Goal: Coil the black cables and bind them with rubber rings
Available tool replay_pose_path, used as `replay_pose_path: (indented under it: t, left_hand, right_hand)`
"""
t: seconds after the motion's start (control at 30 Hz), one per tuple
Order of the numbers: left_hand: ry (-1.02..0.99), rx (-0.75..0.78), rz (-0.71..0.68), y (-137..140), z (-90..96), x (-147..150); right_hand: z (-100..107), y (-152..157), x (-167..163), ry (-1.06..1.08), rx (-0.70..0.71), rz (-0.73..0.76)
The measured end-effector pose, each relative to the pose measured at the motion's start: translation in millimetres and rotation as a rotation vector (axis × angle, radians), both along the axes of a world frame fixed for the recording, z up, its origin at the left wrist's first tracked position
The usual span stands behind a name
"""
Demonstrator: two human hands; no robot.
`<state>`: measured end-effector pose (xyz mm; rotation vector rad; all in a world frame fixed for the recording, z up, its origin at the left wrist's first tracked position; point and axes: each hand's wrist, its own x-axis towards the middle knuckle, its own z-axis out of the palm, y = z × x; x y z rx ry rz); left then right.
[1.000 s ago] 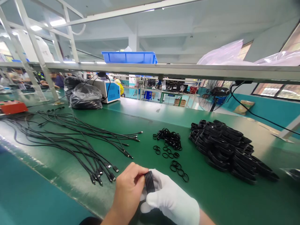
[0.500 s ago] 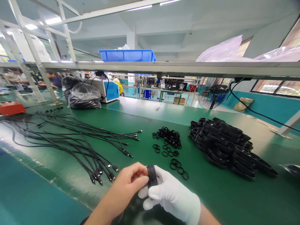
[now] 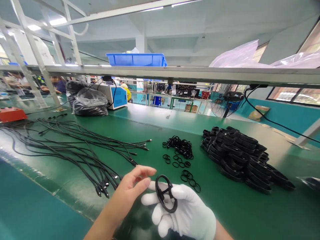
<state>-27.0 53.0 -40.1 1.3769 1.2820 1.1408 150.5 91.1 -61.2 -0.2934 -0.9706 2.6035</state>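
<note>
My right hand (image 3: 180, 206), in a white glove, grips a coiled black cable (image 3: 158, 188) between thumb and fingers. The coil faces me as an oval loop, with a connector end showing inside it. Just left of the coil is my bare left hand (image 3: 132, 183), its fingers apart and nothing in them. Beyond my hands lie several loose black rings (image 3: 192, 182) and a small heap of more rings (image 3: 179, 146). Long black cables (image 3: 82, 150) with metal plugs stretch across the table at the left. A big pile of coiled cables (image 3: 235, 153) stands at the right.
The green table (image 3: 150, 123) runs beneath a shelf (image 3: 185, 72) that carries a blue bin (image 3: 136, 60) and plastic bags (image 3: 236, 56). Toward the back left are a bagged bundle (image 3: 90, 101), a white-and-blue machine (image 3: 118, 96) and an orange box (image 3: 12, 114). People sit farther off.
My left hand has let go of the coil and moved slightly left, its fingers opening. The coil has turned in my right hand from edge-on to showing its loop.
</note>
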Motion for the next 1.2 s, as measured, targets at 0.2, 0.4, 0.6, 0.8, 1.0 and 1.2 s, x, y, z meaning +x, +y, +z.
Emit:
replay_pose_path:
  t: [0.2, 0.4, 0.6, 0.8, 1.0, 1.2]
  left_hand:
    - [-0.238, -0.020, -0.208, 10, -13.7, -6]
    - [-0.114, 0.018, -0.052, 13, -17.3, -8]
    - [-0.171, 0.057, 0.137, 14, -29.3, -12]
    - [-0.271, 0.021, -0.112, 15, -34.6, -8]
    - [-0.292, 0.012, -0.086, 15, -36.7, -7]
    - [-0.308, -0.020, -0.066, 15, -40.2, -7]
  right_hand:
    - [-3, -3, -6, -0.090, 0.018, 0.012]
    - [3, -7, -18, -0.689, 0.539, -0.481]
    - [-5, -9, -18, -0.868, 0.880, -0.730]
    - [0, -8, -21, -0.691, 0.702, -0.682]
    - [0, -10, -27, -0.745, 0.598, -0.635]
    - [3, -13, -27, -0.791, 0.648, -0.681]
